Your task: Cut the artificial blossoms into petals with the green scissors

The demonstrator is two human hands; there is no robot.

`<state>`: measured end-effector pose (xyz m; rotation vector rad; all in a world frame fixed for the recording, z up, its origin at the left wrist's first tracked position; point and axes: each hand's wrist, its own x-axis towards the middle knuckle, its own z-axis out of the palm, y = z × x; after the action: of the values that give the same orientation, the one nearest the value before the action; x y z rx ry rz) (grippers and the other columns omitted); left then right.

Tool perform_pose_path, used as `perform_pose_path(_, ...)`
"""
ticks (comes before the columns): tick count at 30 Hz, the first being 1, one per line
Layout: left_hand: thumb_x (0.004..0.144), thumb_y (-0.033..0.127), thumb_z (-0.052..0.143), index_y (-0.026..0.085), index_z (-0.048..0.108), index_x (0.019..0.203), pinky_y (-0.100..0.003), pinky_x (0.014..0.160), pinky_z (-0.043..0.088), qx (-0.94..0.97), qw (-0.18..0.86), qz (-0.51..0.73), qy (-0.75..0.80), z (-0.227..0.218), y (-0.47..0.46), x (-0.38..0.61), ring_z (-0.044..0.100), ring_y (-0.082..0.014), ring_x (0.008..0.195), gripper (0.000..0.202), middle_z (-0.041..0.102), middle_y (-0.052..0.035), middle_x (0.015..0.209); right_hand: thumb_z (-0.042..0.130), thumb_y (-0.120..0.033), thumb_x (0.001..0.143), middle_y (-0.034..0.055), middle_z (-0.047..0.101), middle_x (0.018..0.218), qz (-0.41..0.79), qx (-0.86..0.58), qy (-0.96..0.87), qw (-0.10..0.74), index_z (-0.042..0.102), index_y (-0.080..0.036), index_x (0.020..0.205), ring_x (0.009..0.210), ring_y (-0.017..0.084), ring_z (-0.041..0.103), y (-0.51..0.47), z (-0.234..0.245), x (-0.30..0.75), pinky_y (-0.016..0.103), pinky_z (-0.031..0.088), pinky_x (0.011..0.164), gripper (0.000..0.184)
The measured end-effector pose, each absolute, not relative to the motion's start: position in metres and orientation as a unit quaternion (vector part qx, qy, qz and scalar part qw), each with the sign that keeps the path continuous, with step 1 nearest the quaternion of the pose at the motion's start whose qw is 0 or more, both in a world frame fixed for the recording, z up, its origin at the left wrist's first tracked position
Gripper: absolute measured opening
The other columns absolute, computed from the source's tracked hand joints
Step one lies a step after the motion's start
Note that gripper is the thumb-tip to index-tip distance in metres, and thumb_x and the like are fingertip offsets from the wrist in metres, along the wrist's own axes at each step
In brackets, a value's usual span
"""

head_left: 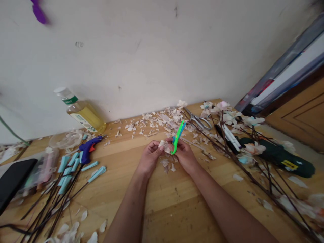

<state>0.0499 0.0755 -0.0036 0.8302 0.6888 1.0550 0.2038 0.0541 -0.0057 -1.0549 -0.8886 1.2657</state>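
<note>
Right-hand fingers (182,147) grip scissors (178,135), long axis apparently forward-right.

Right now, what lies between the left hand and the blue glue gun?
In the head view, wooden tabletop stretches from the left hand to the glue gun, with a few small pale scraps near the latter.

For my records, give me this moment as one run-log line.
left hand: holds crumpled whitish petal piece; right hand: holds green-and-blue plastic scissors; below: brown wooden table
</note>
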Motion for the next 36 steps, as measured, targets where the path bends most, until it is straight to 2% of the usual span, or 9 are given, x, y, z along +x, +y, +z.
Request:
perform_pose_path(5,0.07,0.03,0.087,0.017,0.063,0.086,-0.022,0.07,0.046,0.334,0.744,0.492,0.303,-0.0014,0.0748,0.0509,0.061,-0.01,0.069,0.031,0.07,-0.0004,0.077,0.084,-0.048,0.065,0.0031,0.073,0.093,0.542,-0.462,-0.392,0.582,0.076,-0.025,0.1,0.085,0.019,0.066,0.0534,-0.0058,0.2034,0.032,0.054,0.077,0.042)
perform_pose_path(9,0.068,0.024,0.088,0.019,0.067,0.101,-0.024,0.077,0.05,0.326,0.751,0.492,0.296,0.0015,0.0744,0.0515,0.067,-0.0129,0.079,0.04,0.074,-0.0028,0.091,0.085,-0.045,0.065,0.003,0.073,0.095,0.534,-0.463,-0.401,0.583,0.075,-0.026,0.1,0.088,0.019,0.067,0.0529,-0.0051,0.2019,0.033,0.055,0.08,0.042)
perform_pose_path(13,0.073,0.025,0.084,0.017,0.071,0.1,-0.026,0.08,0.051,0.344,0.751,0.488,0.282,0.0026,0.0745,0.0526,0.069,-0.015,0.085,0.032,0.075,-0.0061,0.1,0.085,-0.042,0.065,0.0035,0.074,0.101,0.533,-0.456,-0.411,0.582,0.074,-0.026,0.101,0.094,0.021,0.068,0.0533,-0.0065,0.201,0.034,0.056,0.083,0.041)
perform_pose_path(16,0.072,0.026,0.085,0.016,0.071,0.089,-0.024,0.077,0.051,0.328,0.753,0.494,0.285,0.003,0.0748,0.0528,0.069,-0.0136,0.079,0.025,0.076,-0.005,0.091,0.085,-0.041,0.065,0.0031,0.074,0.1,0.536,-0.455,-0.418,0.576,0.074,-0.026,0.101,0.093,0.02,0.068,0.0539,-0.0085,0.2014,0.034,0.055,0.082,0.04)
perform_pose_path(19,0.067,0.026,0.088,0.015,0.068,0.08,-0.022,0.073,0.05,0.295,0.76,0.502,0.29,0.0034,0.0753,0.0519,0.067,-0.0109,0.071,0.026,0.074,-0.002,0.079,0.086,-0.042,0.064,0.0032,0.074,0.097,0.539,-0.461,-0.417,0.568,0.074,-0.026,0.102,0.09,0.02,0.068,0.0542,-0.009,0.2017,0.033,0.056,0.08,0.043)
perform_pose_path(22,0.066,0.026,0.089,0.016,0.066,0.083,-0.022,0.074,0.05,0.272,0.762,0.509,0.294,0.0037,0.0757,0.0508,0.067,-0.0107,0.073,0.03,0.073,-0.0014,0.081,0.086,-0.043,0.063,0.0037,0.073,0.097,0.533,-0.471,-0.418,0.566,0.074,-0.025,0.102,0.09,0.02,0.067,0.0541,-0.0075,0.2017,0.034,0.055,0.08,0.044)
perform_pose_path(28,0.071,0.029,0.086,0.018,0.068,0.102,-0.024,0.075,0.049,0.333,0.745,0.496,0.297,0.0034,0.0741,0.0517,0.066,-0.0124,0.078,0.037,0.073,-0.0027,0.09,0.084,-0.043,0.067,0.0036,0.072,0.097,0.521,-0.475,-0.42,0.572,0.074,-0.026,0.101,0.093,0.021,0.067,0.053,-0.0051,0.2029,0.035,0.055,0.085,0.04)
perform_pose_path(36,0.072,0.034,0.085,0.016,0.064,0.082,-0.023,0.072,0.047,0.35,0.731,0.489,0.322,0.0027,0.0733,0.0538,0.062,-0.0109,0.069,0.029,0.069,-0.0003,0.076,0.085,-0.044,0.065,0.0033,0.073,0.094,0.526,-0.476,-0.437,0.553,0.074,-0.025,0.101,0.087,0.02,0.067,0.0542,-0.0058,0.2048,0.034,0.055,0.08,0.042)
